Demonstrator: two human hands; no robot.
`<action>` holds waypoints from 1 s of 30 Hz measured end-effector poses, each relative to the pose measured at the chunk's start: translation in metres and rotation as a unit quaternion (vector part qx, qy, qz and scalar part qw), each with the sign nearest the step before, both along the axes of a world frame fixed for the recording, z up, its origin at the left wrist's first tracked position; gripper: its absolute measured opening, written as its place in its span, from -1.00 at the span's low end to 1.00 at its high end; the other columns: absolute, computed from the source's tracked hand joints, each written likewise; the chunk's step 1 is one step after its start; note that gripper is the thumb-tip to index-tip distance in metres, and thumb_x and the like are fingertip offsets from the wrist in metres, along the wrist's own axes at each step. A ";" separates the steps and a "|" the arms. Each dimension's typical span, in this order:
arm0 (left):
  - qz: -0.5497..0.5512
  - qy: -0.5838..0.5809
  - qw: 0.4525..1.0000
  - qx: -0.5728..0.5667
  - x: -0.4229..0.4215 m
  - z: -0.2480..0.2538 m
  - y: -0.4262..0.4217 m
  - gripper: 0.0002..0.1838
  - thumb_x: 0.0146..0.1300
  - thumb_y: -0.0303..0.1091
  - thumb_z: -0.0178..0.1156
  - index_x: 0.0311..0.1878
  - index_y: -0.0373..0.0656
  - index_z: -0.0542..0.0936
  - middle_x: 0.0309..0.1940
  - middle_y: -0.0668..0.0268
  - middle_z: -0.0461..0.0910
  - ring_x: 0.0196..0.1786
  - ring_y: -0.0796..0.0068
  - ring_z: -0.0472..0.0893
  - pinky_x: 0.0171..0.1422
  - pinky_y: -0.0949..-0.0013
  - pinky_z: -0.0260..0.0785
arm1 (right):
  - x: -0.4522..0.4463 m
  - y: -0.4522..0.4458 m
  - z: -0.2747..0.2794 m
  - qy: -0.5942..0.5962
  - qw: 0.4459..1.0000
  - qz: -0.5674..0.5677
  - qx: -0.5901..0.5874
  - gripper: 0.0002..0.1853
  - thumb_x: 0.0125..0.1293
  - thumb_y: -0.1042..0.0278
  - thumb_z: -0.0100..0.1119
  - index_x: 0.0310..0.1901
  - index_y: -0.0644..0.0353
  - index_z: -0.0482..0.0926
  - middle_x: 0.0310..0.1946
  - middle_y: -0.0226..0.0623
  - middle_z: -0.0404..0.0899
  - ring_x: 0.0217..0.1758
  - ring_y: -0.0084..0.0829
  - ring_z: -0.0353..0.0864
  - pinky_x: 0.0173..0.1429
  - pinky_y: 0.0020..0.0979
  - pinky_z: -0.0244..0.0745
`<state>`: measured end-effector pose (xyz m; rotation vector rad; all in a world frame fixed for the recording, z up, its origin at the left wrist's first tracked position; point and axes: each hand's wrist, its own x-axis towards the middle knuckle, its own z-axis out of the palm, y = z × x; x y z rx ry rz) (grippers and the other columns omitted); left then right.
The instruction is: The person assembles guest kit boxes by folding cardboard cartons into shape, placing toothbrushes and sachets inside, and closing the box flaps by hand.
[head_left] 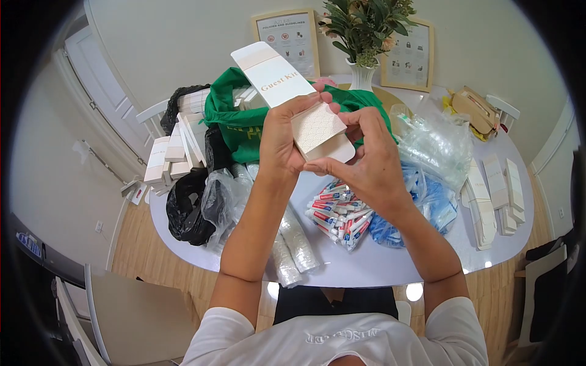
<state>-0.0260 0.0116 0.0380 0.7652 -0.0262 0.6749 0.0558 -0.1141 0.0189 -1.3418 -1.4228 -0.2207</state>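
A long white box marked "Guest Kit" (276,76) is held up above the table, tilted, with a patterned end and an open flap facing me. My left hand (284,131) wraps around the box's middle from the left side. At the near end, my right hand (371,155) pinches the flap between thumb and fingers. Below the hands lies a clear bag of small toothpaste tubes (342,213). To its left are long clear-wrapped rolls (293,247) of round items.
A green bag (235,131) holding white boxes stands behind. Black plastic bags (188,207) and stacked boxes (177,149) sit left. Blue packets (436,210), a clear plastic bag (436,143) and flattened boxes (481,204) lie right. A flower vase (362,76) and framed signs (287,43) stand at the back.
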 end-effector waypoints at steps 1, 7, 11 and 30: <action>0.000 0.000 1.000 -0.001 0.001 -0.001 -0.002 -0.64 0.07 -0.55 0.15 -0.01 -0.39 0.44 -0.34 0.16 0.57 -0.29 0.33 0.61 -0.21 0.27 0.59 | 0.002 0.001 -0.001 0.024 0.999 0.019 -0.016 -0.42 -0.10 0.24 0.47 -0.10 0.29 0.38 -0.22 -0.20 0.37 -0.15 -0.21 0.43 -0.10 -0.28 0.41; 0.084 0.002 0.996 0.032 0.007 -0.001 -0.020 -0.59 0.06 -0.53 0.17 0.03 -0.39 0.42 -0.26 0.14 0.55 -0.25 0.30 0.61 -0.11 0.28 0.56 | 0.007 0.009 -0.009 0.038 0.998 0.018 0.047 -0.50 -0.11 0.43 0.43 -0.13 0.29 0.38 -0.23 -0.18 0.37 -0.16 -0.16 0.43 -0.14 -0.26 0.38; 0.144 -0.016 0.989 0.039 0.011 -0.007 -0.032 -0.57 0.08 -0.53 0.15 0.06 -0.40 0.39 -0.15 0.12 0.51 -0.15 0.27 0.60 -0.02 0.25 0.53 | 0.013 0.015 -0.015 0.043 0.996 0.027 0.075 -0.49 -0.12 0.52 0.41 -0.09 0.29 0.39 -0.22 -0.20 0.37 -0.17 -0.23 0.45 -0.11 -0.28 0.43; 0.275 -0.055 0.959 0.030 0.011 -0.007 -0.036 -0.53 0.15 -0.45 0.14 0.13 -0.38 0.31 -0.19 0.15 0.44 -0.11 0.24 0.55 0.04 0.25 0.48 | -0.013 0.005 -0.004 0.553 0.770 0.314 0.050 -0.56 0.24 0.41 0.23 0.06 0.31 0.25 -0.21 -0.26 0.43 -0.29 -0.56 0.52 -0.38 -0.52 0.52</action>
